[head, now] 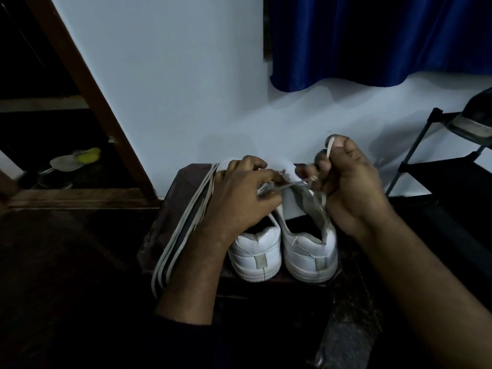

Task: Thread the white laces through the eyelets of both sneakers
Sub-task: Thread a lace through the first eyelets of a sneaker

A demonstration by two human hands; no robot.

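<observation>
Dim room in a home, pale painted wall (186, 89), blue curtain (372, 41) hanging at the window, wooden door frame (87, 83) on the left, black shoe rack (415, 153) at right, stray footwear (74, 161) on the floor beyond the doorway

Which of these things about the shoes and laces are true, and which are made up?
1. Two white sneakers stand side by side with their heels toward the camera. True.
2. The right hand is open and holds nothing. False: it pinches a white lace whose end sticks up above the fingers.
3. Spare laces lie to the left of the sneakers. True.
4. The curtain on the wall is red. False: it is blue.
5. The left hand rests on the floor. False: it is on the sneakers, fingers curled at the lace.
</observation>
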